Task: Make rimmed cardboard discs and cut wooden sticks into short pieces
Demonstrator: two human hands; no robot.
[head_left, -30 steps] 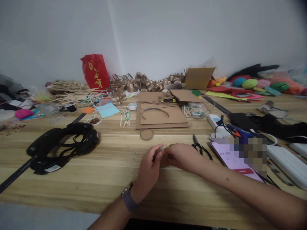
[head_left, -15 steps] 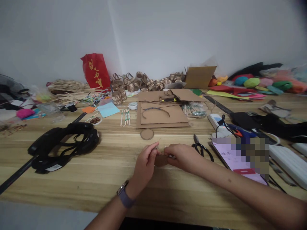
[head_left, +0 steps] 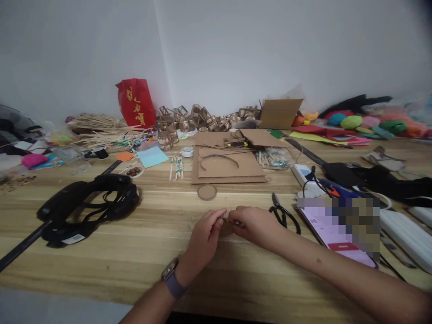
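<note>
My left hand (head_left: 205,234), with a watch on its wrist, is closed with thumb and fingers pinched at the edge of a small brown cardboard piece (head_left: 227,229). My right hand (head_left: 249,225) grips the other side of that piece, its fingers curled. Something small and greyish shows at the right fingertips, too blurred to name. Fingers cover most of the cardboard, so its full shape is hidden. Just beyond the hands lies a round cardboard disc (head_left: 207,192) with a ridged rim. Black-handled scissors (head_left: 283,213) rest to the right of my right hand.
Flat cardboard sheets (head_left: 229,173) with a curved strip lie ahead. On the left sits a black strapped headset (head_left: 91,207); on the right are a phone (head_left: 332,229) and power strips (head_left: 405,238). Small woven baskets (head_left: 209,121) and a red bag (head_left: 137,103) line the back.
Both hands have shifted slightly, and the cardboard between them has turned so less of its face shows. The whole view has tipped a little.
</note>
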